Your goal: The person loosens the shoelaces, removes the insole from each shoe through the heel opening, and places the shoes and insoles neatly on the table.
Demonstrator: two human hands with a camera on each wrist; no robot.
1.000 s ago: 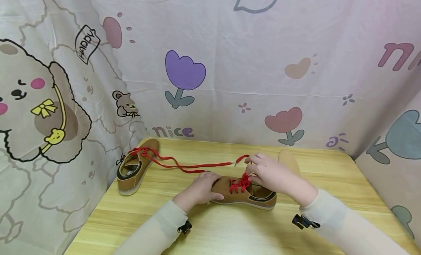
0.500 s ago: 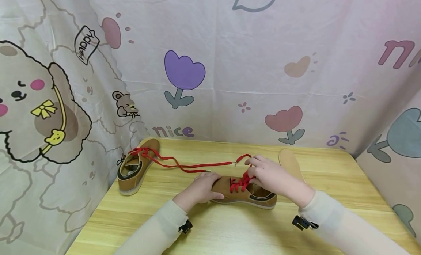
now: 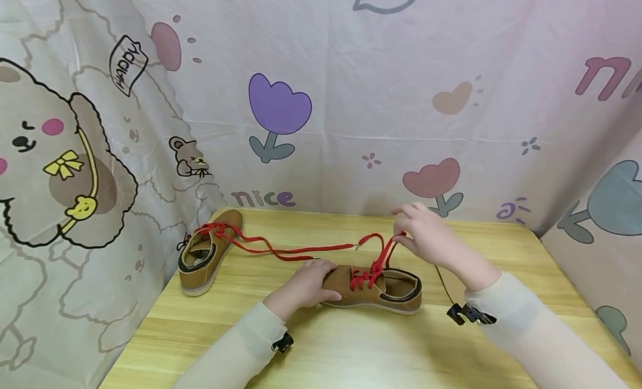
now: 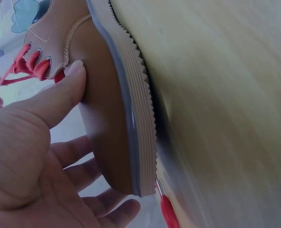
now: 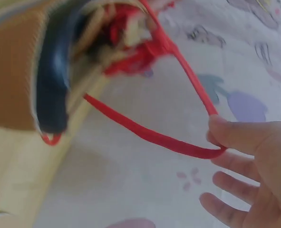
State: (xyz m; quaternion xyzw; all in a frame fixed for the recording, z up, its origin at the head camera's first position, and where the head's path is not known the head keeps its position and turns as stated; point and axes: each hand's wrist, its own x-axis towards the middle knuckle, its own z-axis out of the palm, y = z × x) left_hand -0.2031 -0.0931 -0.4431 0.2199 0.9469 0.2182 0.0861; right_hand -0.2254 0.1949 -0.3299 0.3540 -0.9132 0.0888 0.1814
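Cloth (image 3: 346, 88) printed with a bear at the left and tulips further right backs the table (image 3: 361, 344) in front of you. At the table's left edge the far shoe (image 3: 215, 263) stands upright, toe pointing away from you, and its red laces (image 3: 311, 248) trail to the right; one tip ends just beside your left hand (image 3: 307, 283).

That hand grips the toe of the near shoe (image 3: 368, 297), your thumb on one side and your fingers round the other. The near shoe sits upright on the table between your hands, toe to the left and opening to the right, with red lacing across its tongue. A loose end of its lace (image 3: 361, 279) arcs up behind it, close to a tip from the far shoe.

Up and to the right, your right hand (image 3: 428, 238) pinches a raised strand between thumb and forefinger, other fingers spread apart. Below your right forearm shows a tan flat piece (image 3: 453, 283), mostly hidden.
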